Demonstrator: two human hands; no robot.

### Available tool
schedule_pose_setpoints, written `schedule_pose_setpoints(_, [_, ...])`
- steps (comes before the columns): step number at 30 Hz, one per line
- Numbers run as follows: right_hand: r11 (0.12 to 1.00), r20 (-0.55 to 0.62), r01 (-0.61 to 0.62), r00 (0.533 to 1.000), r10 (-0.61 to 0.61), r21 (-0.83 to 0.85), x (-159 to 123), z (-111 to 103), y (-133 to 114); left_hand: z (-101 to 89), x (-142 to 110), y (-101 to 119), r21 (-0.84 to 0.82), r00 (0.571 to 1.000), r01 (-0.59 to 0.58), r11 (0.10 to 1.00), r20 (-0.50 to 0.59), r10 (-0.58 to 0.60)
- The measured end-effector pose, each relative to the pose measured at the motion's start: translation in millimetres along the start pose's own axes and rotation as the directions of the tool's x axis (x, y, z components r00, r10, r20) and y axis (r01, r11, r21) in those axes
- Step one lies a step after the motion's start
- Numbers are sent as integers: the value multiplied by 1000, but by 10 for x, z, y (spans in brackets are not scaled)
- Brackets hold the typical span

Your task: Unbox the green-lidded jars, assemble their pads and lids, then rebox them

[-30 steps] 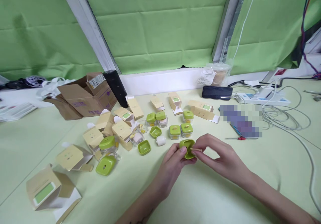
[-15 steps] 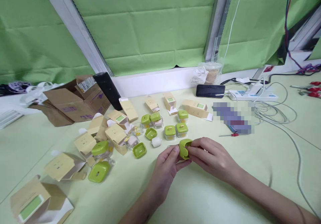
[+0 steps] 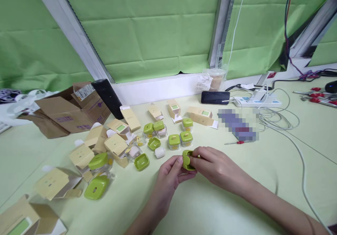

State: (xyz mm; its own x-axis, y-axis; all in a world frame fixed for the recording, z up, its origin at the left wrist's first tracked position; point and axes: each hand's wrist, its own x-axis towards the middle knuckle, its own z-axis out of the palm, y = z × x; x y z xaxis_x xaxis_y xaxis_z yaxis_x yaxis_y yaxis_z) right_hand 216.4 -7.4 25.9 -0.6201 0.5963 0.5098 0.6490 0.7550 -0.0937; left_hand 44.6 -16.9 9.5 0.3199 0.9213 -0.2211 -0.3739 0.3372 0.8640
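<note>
Above the table's near part I hold a small green plastic lid (image 3: 186,162), tipped on its side with its hollow facing right. My left hand (image 3: 170,175) pinches its left edge between thumb and fingers. The fingers of my right hand (image 3: 216,166) reach into the hollow and grip its rim; whether they hold anything small inside is hidden. Just beyond are clear little jars with green lids (image 3: 174,141). Left of my hands lie two loose green lids, one upturned lid (image 3: 141,162) nearer me, and a small white cylindrical piece (image 3: 159,153).
Opened small cardboard boxes (image 3: 116,145) spread over the left and back. A large carton (image 3: 71,112) and a black cylinder (image 3: 107,98) stand back left. At the right are a phone (image 3: 215,98), a red-handled screwdriver (image 3: 237,142), a power strip (image 3: 256,101) and looped cables.
The view has turned slightly, so things on the table appear shifted left. My right fingers have gone a little further into the green lid, which both hands still hold.
</note>
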Motion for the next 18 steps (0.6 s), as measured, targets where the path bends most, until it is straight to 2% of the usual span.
schedule_pose_setpoints(6, [994,-139,-24,990,38,103,-12,18,3,9,3,25,6,999,9,1000,-50,-9])
schedule_pose_setpoints(10, [1000,-88,6,996,-6,6,-20,25,2,13,-4,16,7,999,13,1000,-32,-13])
schedule_pose_setpoints(13, [1000,-116,30,993,-31,-10,-24,27,3,7,-20,36,46,999,13,999,-33,-12])
schedule_pose_setpoints(15, [999,-159,19,987,-12,44,-24,18,4,0,-32,64,59,1000,14,998,-28,-12])
schedule_pose_setpoints(18, [974,-172,-31,983,70,224,-15,-21,4,-11,-41,108,58,999,23,998,22,-25])
